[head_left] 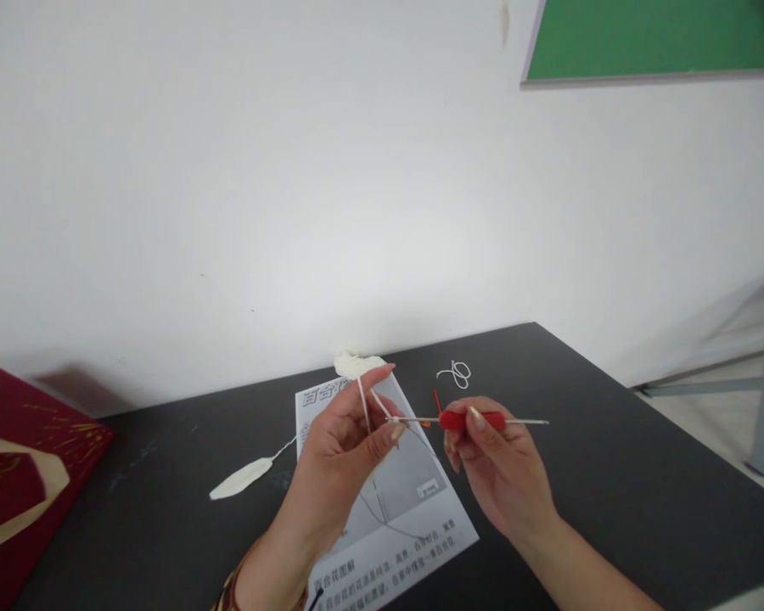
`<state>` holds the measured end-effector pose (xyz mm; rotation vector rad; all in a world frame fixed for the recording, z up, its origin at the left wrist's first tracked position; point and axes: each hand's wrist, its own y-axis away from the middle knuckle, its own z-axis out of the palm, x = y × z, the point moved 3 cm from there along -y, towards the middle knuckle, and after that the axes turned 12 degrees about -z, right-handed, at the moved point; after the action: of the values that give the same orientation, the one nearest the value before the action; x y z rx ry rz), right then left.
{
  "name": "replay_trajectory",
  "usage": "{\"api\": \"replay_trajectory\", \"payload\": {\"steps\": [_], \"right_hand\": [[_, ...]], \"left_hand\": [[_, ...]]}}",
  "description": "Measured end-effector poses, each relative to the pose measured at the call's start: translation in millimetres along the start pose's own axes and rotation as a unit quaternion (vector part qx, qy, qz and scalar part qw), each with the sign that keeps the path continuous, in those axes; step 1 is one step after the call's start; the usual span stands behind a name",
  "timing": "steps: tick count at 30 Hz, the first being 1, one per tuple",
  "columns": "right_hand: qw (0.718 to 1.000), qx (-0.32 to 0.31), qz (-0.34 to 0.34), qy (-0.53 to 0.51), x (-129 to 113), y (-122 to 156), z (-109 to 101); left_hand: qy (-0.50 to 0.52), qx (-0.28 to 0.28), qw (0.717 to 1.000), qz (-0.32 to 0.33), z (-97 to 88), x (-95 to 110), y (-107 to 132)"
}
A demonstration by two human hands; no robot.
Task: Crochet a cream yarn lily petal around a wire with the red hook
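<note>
Gripping red hook in right hand, pinching white yarn in left hand, draped over forefinger, presumably for tension. Above printed sheet, probably for reference.

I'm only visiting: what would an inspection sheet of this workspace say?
Surface: matte black tabletop against a white wall.
Job's things: slim silver hook with red handle; thin white yarn at its tip.
Clutter: printed white paper sheet; leaf-shaped white piece; irregular white bundle; loose white yarn curl; dark red bag with beige strap.
Hands: left hand pinches the yarn; right hand grips the hook.
Cables: nothing seen.
Surroundings: green board with pale frame, on the wall.
</note>
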<state>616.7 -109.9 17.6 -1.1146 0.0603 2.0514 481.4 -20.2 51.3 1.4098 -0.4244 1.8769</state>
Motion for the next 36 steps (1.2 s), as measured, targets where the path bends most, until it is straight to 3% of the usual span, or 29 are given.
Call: {"api": "replay_trajectory", "payload": {"steps": [4,7,20,30,36], "right_hand": [[0.995,0.007,0.088,-0.055,8.6,0.4,-0.5],[0.990,0.011,0.117,-0.075,11.2,1.1,-0.4],[0.988,0.012,0.124,-0.089,14.6,0.2,-0.6],[0.977,0.020,0.177,-0.113,19.2,1.3,0.6],[0.982,0.022,0.159,-0.103,19.3,0.1,-1.2]], "left_hand": [[-0.030,0.023,0.999,0.015,0.9,-2.9,0.6],[-0.021,0.036,0.999,0.006,5.8,-5.1,0.4],[0.064,0.033,0.997,-0.031,10.0,-5.7,1.4],[0.077,0.010,0.994,-0.073,6.0,-10.8,-2.1],[0.085,0.013,0.993,-0.084,5.8,-9.9,-3.6]]}}
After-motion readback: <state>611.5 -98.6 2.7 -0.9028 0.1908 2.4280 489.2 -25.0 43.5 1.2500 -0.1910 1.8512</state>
